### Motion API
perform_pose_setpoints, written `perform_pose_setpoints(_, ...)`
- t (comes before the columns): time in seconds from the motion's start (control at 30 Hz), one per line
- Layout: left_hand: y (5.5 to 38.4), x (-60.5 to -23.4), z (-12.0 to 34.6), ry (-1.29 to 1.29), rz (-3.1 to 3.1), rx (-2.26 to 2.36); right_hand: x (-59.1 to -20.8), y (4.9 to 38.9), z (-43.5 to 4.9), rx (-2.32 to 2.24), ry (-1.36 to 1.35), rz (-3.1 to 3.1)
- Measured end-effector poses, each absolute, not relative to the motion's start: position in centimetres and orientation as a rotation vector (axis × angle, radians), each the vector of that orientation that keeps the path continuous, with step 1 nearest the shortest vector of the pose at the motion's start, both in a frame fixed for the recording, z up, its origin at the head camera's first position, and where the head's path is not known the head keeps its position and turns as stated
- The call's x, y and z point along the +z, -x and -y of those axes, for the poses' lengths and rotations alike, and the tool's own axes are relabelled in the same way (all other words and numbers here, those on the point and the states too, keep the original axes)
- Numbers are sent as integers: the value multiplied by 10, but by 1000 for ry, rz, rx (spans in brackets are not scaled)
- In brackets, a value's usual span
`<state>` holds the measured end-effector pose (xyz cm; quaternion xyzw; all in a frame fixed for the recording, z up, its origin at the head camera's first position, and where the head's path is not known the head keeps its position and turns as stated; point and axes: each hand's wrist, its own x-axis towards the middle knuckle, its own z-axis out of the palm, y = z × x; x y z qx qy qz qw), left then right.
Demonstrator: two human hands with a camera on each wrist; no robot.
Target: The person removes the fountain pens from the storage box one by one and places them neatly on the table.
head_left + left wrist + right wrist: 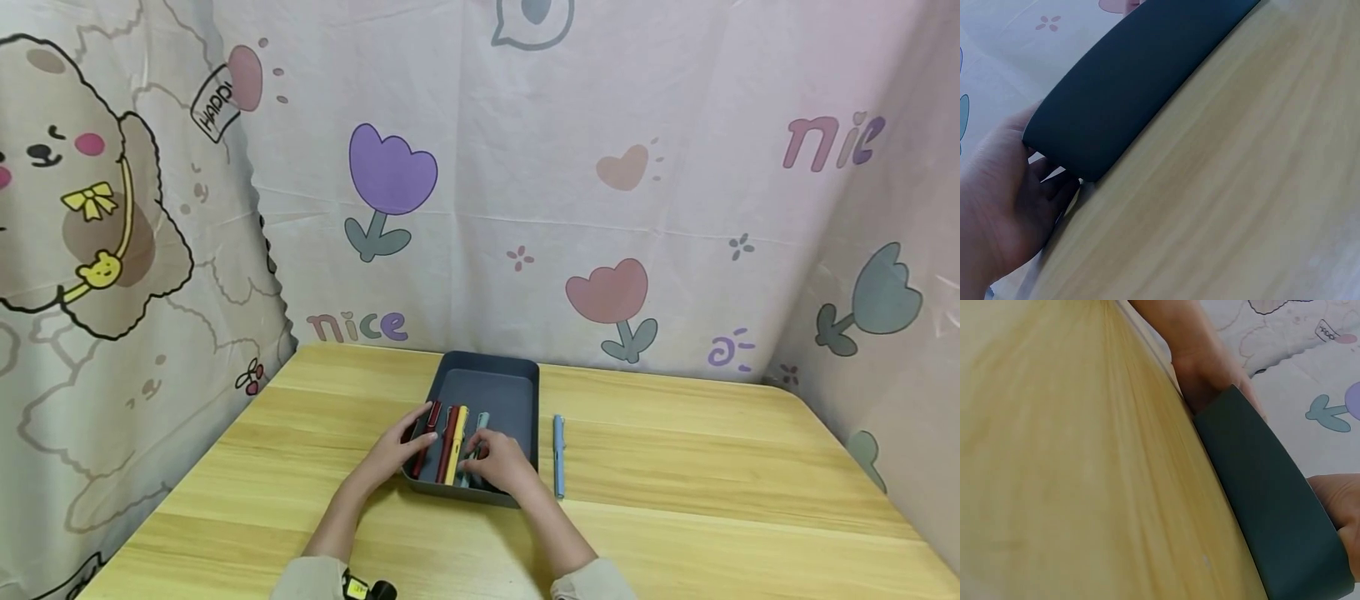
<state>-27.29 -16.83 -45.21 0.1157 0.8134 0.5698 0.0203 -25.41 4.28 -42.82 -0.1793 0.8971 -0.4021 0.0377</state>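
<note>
A dark grey tray [487, 387] stands on the table, with pens lying lengthwise in its near part. My left hand [392, 448] grips the tray's left wall, its fingers outside and its thumb reaching over the rim beside a dark red pen [432, 418]. To the right of that pen lie another dark red pen [447, 446] and a yellow pen [457, 442]. Over the tray's near right part, my right hand [504, 460] pinches a pale blue-green pen [482, 421] between thumb and fingers. The tray's outer wall [1260, 500] hides the pens in both wrist views.
On the table, just right of the tray, lies a blue pen [558, 458]. The wooden table [712, 467] reaches back to a printed cloth [487, 167], which also hangs along both sides. A black and yellow object [367, 589] sits at the left sleeve.
</note>
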Motion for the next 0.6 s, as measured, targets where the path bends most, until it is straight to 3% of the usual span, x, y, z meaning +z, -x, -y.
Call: perform_pose_setpoints(0.6, 271, -449, 168, -365, -2522, 1763, -429, 257, -43, -1188, 517, -2795)
